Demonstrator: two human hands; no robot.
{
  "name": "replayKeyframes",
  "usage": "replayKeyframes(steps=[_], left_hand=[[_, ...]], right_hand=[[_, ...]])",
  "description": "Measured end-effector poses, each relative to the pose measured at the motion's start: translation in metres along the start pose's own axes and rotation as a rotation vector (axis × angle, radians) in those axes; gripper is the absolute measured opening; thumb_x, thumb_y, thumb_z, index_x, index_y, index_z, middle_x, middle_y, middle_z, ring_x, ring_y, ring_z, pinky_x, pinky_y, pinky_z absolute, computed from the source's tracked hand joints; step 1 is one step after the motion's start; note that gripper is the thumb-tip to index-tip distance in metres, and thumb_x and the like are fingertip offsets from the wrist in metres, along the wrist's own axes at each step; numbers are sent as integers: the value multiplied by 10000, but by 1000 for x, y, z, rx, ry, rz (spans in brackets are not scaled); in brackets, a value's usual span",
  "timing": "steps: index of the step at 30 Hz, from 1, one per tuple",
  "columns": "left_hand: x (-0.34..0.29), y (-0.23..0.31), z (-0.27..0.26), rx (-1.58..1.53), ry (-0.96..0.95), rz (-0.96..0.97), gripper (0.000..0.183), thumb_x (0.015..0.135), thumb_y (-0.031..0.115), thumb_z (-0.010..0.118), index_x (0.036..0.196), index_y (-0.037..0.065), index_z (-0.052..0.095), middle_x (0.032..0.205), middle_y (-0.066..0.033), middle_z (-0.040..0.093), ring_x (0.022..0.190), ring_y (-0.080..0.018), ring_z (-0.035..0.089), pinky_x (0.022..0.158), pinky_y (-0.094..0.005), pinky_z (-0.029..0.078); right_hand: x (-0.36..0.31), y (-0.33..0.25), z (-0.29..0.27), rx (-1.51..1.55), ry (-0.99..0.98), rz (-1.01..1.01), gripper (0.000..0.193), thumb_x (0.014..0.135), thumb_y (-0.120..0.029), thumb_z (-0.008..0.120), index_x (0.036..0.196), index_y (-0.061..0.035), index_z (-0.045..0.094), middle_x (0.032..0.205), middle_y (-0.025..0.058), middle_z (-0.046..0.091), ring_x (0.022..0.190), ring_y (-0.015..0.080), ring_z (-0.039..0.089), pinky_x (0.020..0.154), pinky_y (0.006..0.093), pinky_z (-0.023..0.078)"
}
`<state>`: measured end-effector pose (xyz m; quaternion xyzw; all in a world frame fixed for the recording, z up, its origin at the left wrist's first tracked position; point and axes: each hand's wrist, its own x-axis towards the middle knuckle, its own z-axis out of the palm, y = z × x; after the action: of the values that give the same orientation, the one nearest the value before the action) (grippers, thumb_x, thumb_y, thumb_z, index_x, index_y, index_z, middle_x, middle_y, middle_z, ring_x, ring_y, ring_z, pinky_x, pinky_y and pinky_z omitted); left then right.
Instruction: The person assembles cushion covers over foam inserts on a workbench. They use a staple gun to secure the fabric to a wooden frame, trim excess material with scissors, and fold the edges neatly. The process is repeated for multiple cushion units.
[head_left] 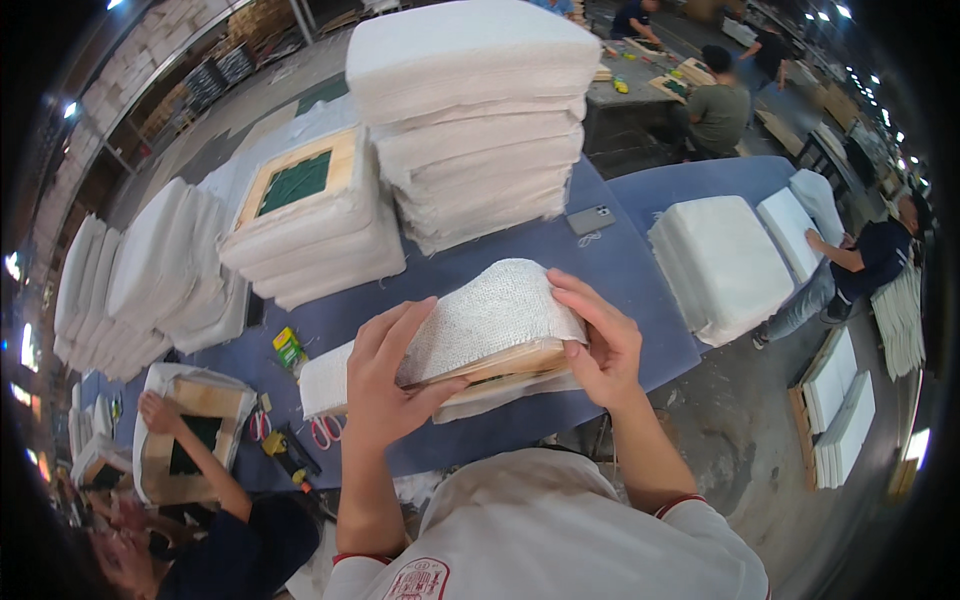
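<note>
In front of my chest, a white woven-fabric seat cushion (490, 310) on a pale wooden frame is tilted up between my hands. My left hand (382, 375) grips its left side, thumb along the wooden edge and fingers over the fabric. At the right end, my right hand (606, 340) has its fingers on top and its thumb against the side. A white padded piece (325, 382) shows left of my left hand; whether it belongs to the same cushion I cannot tell. Red-handled scissors (326, 431) lie near my left forearm.
Tall cushion stacks (475, 130) stand on the blue table (625, 300), one topped by a wooden frame (295, 185). A phone (592, 219), green-yellow box (289, 348) and yellow-black tool (290, 457) lie about. A co-worker's hand (158, 411) touches another cushion at left.
</note>
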<state>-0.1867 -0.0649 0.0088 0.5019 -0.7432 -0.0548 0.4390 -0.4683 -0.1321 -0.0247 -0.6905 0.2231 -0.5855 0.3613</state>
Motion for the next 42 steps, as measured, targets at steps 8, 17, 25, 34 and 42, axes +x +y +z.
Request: replayKeyframes(steps=[8, 17, 25, 34, 42], left_hand=[[-44, -23, -39, -18, 113, 112, 460, 862, 209, 837, 1299, 68, 808, 1402, -199, 706, 1242, -406, 674, 1062, -476, 520], [-53, 7, -74, -11, 260, -32, 505, 794, 20, 737, 1296, 11, 792, 1414, -238, 716, 1358, -428, 661, 1141, -472, 507], [-41, 22, -72, -247, 284, -296, 280, 940, 44, 749, 1207, -21, 801, 1128, -183, 811, 983, -292, 724, 904, -386, 557], [-18, -3, -59, 214, 570, 143, 147, 899, 71, 765, 1031, 59, 828, 1033, -91, 827, 926, -217, 779, 808, -356, 524], [-28, -47, -67, 289, 702, 265, 222, 861, 211, 875, 1051, 115, 815, 1015, -39, 819, 893, -210, 765, 791, -352, 535]], right_hand=[[24, 3, 49, -48, -52, -297, 403, 809, 56, 723, 1206, 65, 787, 1313, 264, 752, 1280, 431, 711, 1138, 512, 530], [48, -18, 109, 32, -210, -319, 272, 854, 46, 754, 1116, 29, 825, 1165, 193, 812, 1239, 419, 731, 1108, 512, 541], [79, -48, 111, 87, -268, 298, 156, 1012, -130, 777, 1049, 20, 796, 851, -2, 722, 763, 65, 577, 693, 245, 434], [70, -31, 125, 10, -46, -10, 96, 986, -73, 749, 994, 10, 795, 883, 51, 770, 827, 150, 687, 775, 281, 510], [61, -18, 140, -99, -295, -292, 533, 819, -146, 860, 1311, 6, 723, 1316, 211, 741, 1271, 347, 695, 1152, 494, 498]])
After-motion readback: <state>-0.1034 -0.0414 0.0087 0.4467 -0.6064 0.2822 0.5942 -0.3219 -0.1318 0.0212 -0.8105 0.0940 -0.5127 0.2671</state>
